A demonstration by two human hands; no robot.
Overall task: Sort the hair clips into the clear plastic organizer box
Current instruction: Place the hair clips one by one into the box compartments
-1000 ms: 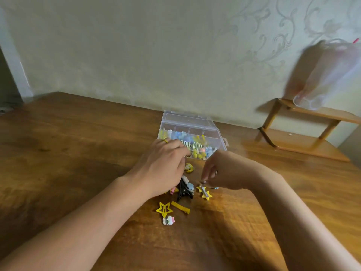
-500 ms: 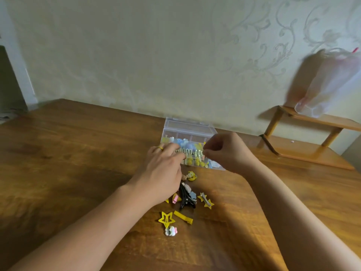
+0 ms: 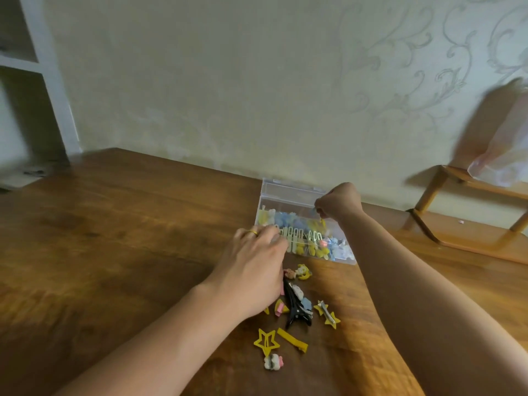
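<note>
right hand (image 3: 340, 202): over the far right part of the organizer box (image 3: 288, 195), fingers curled down, tips pinched on something small and bluish; too small to tell what it is.
left hand (image 3: 254, 264): palm down at the box's near left corner, fingers bent, tips against the front wall; cannot tell whether they hold a clip. Yellow ring (image 3: 253, 232) on one finger.
box: clear plastic, lid up at the back, close to the wall (image 3: 228, 81). Holds yellow and blue clips and a row of pale snap clips along a divider.
loose clips: on the table (image 3: 114, 238) just in front of the box, between the forearms. Yellow moon clip (image 3: 303, 272) nearest the box; black claw clip (image 3: 295, 312) mid pile; double star clip (image 3: 327, 314) right of it; yellow open star clip (image 3: 265, 341), yellow bar clip (image 3: 293, 340) and small white-pink clip (image 3: 273, 362) nearest the person.
writing: none readable.
edges/room: bare wood left of the left arm; wooden rack (image 3: 468, 224) right of the box, well apart, plastic bag (image 3: 503, 155) above it; white shelf (image 3: 31, 81) far left.
</note>
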